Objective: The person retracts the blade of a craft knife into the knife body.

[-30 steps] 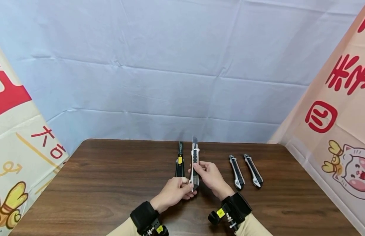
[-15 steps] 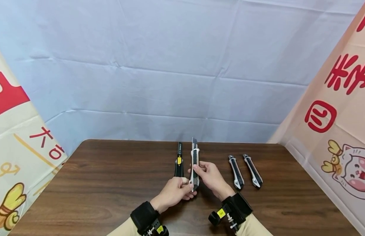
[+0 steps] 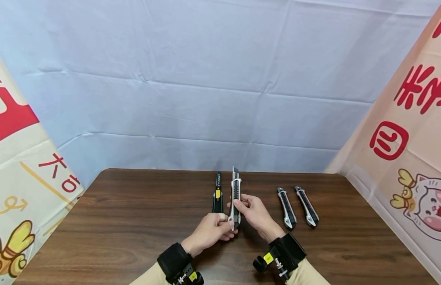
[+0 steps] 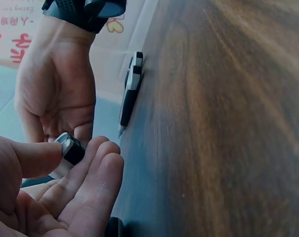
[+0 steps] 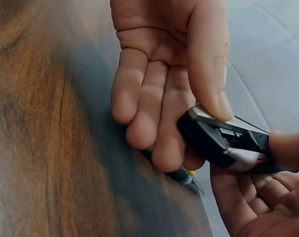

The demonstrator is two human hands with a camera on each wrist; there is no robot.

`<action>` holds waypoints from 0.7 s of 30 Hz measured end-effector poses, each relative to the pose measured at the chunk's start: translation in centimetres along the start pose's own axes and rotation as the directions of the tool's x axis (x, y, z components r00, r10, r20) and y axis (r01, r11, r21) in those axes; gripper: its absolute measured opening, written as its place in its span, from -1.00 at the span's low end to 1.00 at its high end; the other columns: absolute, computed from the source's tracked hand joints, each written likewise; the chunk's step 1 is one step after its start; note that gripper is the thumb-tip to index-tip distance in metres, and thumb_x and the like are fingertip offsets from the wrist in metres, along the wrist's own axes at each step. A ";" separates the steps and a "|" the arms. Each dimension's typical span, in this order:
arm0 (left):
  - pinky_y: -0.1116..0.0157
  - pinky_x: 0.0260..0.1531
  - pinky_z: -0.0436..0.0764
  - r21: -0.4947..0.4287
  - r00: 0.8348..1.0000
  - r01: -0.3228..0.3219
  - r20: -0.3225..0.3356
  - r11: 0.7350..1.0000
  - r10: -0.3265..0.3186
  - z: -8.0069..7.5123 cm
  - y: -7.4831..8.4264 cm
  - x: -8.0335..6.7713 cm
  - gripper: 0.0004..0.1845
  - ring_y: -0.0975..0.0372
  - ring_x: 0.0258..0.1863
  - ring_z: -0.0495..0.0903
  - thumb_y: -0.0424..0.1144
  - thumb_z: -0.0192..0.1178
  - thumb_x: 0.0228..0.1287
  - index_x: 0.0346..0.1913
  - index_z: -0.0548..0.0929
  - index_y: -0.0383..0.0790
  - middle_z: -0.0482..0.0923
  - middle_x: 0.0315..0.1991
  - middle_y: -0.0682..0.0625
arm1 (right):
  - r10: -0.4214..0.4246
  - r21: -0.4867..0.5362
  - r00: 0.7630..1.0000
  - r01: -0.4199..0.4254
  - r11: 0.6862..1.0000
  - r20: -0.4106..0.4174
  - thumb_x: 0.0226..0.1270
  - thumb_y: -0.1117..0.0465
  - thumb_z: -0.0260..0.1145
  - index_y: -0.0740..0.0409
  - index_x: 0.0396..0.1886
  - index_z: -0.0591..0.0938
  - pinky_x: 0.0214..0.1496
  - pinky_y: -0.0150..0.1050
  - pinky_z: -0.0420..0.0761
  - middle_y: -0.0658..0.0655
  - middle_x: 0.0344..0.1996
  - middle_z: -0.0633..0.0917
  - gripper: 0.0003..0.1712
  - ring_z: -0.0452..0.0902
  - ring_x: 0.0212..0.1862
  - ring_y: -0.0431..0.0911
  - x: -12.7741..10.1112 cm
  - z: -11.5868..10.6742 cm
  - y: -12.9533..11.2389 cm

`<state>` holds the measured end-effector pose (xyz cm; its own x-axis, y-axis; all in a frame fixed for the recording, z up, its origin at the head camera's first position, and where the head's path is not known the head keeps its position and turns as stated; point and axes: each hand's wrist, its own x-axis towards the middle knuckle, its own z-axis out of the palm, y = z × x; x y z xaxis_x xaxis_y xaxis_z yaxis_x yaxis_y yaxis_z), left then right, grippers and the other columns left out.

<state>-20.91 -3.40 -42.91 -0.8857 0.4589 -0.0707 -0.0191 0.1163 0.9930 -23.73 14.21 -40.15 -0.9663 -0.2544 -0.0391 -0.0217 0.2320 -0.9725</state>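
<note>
A silver-and-black utility knife (image 3: 236, 190) is held just above the table, its blade (image 3: 236, 174) out and pointing away from me. My left hand (image 3: 210, 231) pinches the knife's near end between thumb and fingers. My right hand (image 3: 257, 217) grips the handle's middle from the right, thumb on its face. In the right wrist view the knife's black end (image 5: 201, 140) sits under the left thumb, and the right thumb (image 5: 286, 146) presses further along. A black utility knife with a yellow slider (image 3: 218, 194) lies just left, its lower part hidden by my left hand.
Two more silver-and-black utility knives (image 3: 287, 209) (image 3: 306, 206) lie side by side on the right of the brown wooden table (image 3: 134, 221). A pale blue cloth (image 3: 206, 79) hangs behind it, with printed banners (image 3: 395, 186) on both sides.
The blade of the held knife shows slightly shorter than a second ago. Both hands stay almost in place, and the other knives have not moved.
</note>
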 end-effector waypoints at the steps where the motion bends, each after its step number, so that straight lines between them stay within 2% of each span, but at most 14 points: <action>1: 0.20 -0.22 0.75 0.002 1.000 -0.001 0.002 1.000 0.001 0.0 0.0 0.0 -0.74 -0.02 -0.25 0.74 -0.30 0.06 0.45 -0.07 0.63 -0.48 0.71 -0.21 -0.35 | 0.006 0.006 1.000 -0.006 1.000 -0.002 0.54 0.18 0.07 0.41 0.22 0.47 0.10 -0.22 0.61 0.38 0.02 0.68 -0.56 0.64 0.03 -0.08 0.0 0.0 0.0; 5: 0.21 -0.21 0.75 0.012 1.000 -0.012 0.009 1.000 0.012 -0.1 0.2 -0.1 -0.73 -0.01 -0.22 0.73 -0.29 0.05 0.47 -0.04 0.63 -0.46 0.70 -0.20 -0.36 | 0.027 0.021 0.999 -0.026 0.999 -0.018 0.53 0.13 0.10 0.39 0.21 0.50 0.10 -0.25 0.61 0.36 0.00 0.69 -0.54 0.65 0.01 -0.12 0.0 0.0 0.1; 14: 0.21 -0.19 0.75 0.003 1.000 -0.015 0.020 1.000 0.015 0.1 0.2 -0.4 -0.73 -0.02 -0.21 0.74 -0.31 0.04 0.47 -0.05 0.63 -0.49 0.71 -0.20 -0.35 | 0.077 0.036 0.997 -0.076 0.996 -0.010 0.52 0.05 0.10 0.39 0.09 0.56 -0.10 -0.29 0.69 0.35 -0.05 0.71 -0.53 0.68 -0.18 -0.19 0.3 0.0 0.4; 21: 0.24 -0.19 0.75 -0.014 1.000 0.005 0.029 1.000 -0.004 0.1 0.3 -0.5 -0.73 0.06 -0.22 0.74 -0.31 0.04 0.48 -0.04 0.63 -0.47 0.72 -0.20 -0.32 | 0.084 0.023 0.996 -0.084 0.996 0.003 0.53 0.00 0.08 0.41 0.08 0.56 -0.03 -0.28 0.68 0.26 -0.11 0.74 -0.48 0.67 -0.14 -0.19 0.0 -0.1 0.6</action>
<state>-20.40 -3.55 -42.62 -0.8719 0.4834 -0.0778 -0.0300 0.1060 0.9939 -23.72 14.40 -40.70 -0.9640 -0.2366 -0.1214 0.0655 0.2312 -0.9707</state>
